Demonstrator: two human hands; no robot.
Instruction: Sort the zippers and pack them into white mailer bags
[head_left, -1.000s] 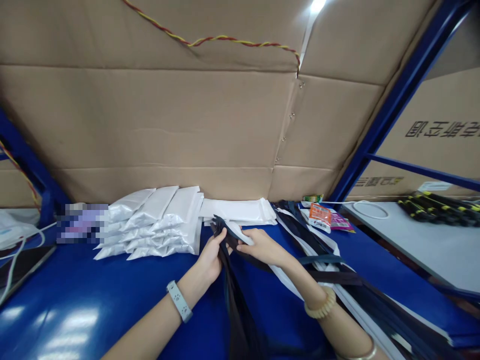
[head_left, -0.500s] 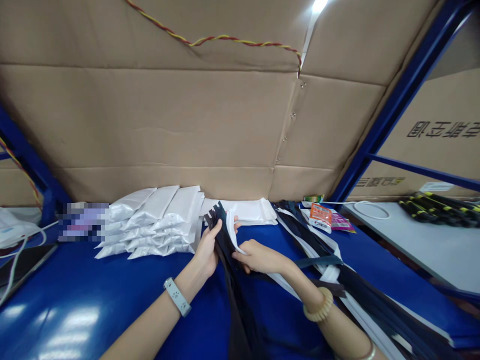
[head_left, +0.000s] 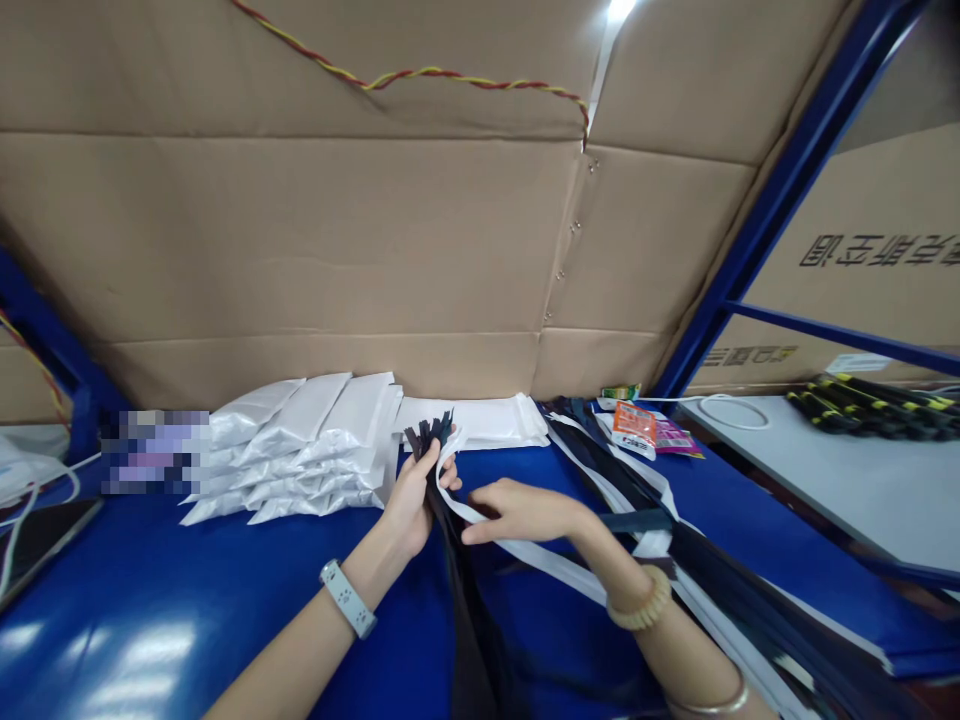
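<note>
A tan cardboard wall (head_left: 337, 230) fills the upper part of the view, with the glossy blue table (head_left: 262, 580) below it. Along the table's right side stretches a long pile of dark and white strips (head_left: 727, 570), its far end near the wall. Left of centre sits a stack of white packages (head_left: 300, 440), several layers high, and just beside it lies a flat white package (head_left: 472, 422).

In the middle, above the table, a bundle of dark strips (head_left: 465, 600) hangs from the person's left hand (head_left: 411, 500), which grips it close to the top, so the cut ends fan out above the thumb (they look a little like a ragged brush). A white strip (head_left: 555, 565) runs from that same grip down toward the right, passing at the fingers of the right hand (head_left: 525, 512). That hand is loosely curled; whether it pinches the strip, one cannot tell.

Smaller still are the orange packet (head_left: 634, 428) beyond the pile, the pale wristband (head_left: 348, 598) on the left wrist and the cream coiled bracelet (head_left: 643, 600) on the right.
</note>
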